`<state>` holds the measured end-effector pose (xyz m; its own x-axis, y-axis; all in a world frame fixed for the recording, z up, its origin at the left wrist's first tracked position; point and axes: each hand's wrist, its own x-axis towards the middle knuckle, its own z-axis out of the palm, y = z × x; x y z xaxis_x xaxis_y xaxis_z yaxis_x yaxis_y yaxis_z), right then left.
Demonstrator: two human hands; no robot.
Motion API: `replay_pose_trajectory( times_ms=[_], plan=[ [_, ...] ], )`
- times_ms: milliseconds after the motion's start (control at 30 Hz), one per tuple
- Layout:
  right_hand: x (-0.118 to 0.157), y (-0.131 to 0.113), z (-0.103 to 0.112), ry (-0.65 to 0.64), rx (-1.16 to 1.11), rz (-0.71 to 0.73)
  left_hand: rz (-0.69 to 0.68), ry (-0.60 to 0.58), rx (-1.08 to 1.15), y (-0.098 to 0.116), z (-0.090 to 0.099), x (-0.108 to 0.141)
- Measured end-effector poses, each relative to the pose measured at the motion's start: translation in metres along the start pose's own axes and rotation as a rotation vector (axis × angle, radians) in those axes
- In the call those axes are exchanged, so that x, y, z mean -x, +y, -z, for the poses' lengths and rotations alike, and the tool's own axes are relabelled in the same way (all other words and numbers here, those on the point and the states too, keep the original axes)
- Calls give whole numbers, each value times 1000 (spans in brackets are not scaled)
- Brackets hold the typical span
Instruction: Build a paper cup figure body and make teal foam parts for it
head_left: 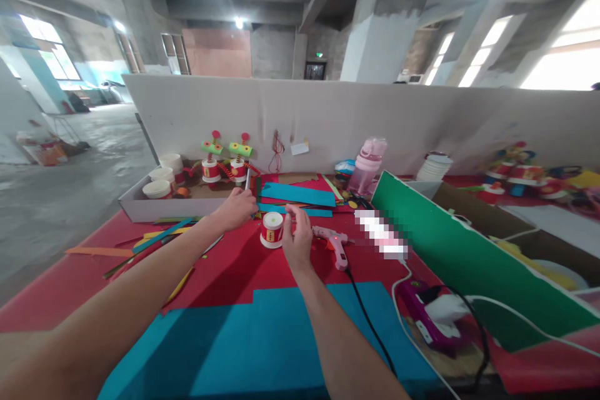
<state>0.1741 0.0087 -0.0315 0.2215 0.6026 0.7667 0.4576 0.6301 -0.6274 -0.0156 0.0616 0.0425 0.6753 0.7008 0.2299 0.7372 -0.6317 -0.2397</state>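
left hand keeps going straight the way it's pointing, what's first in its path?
Probably the teal paper strips just past the left hand, which points up and right across the red table. Beyond them stands the grey divider wall. Depth is unclear; the thin stick in its grip may touch first.

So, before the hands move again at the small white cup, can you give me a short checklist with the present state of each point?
1. White cup stands upright on the red sheet: ok.
2. Right hand is beside the cup, fingers at its right side: ok; firm contact: cannot tell.
3. Left hand holds a thin light strip behind the cup: ok; what the strip is: cannot tell.
4. Pink glue gun lies apart from the right hand, nozzle toward it: ok.
5. Glue gun's black cord runs beside the right forearm: not ok, it could snag.
6. Glue on the cup: cannot tell.
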Motion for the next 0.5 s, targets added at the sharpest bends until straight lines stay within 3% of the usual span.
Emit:
replay_pose_trajectory(
  times_ms=[100,267,333,500],
  plan=[
    [1,-2,-2,-17,-13,6,106,41,122,4,0,10],
    [0,-2,0,-24,-32,-6,345,259,470,8,3,23],
    [-1,-1,1,-9,-25,-17,379,253,355,9,-3,27],
    [0,2,1,4,-1,-39,279,80,3,10,-13,31]
  ],
)
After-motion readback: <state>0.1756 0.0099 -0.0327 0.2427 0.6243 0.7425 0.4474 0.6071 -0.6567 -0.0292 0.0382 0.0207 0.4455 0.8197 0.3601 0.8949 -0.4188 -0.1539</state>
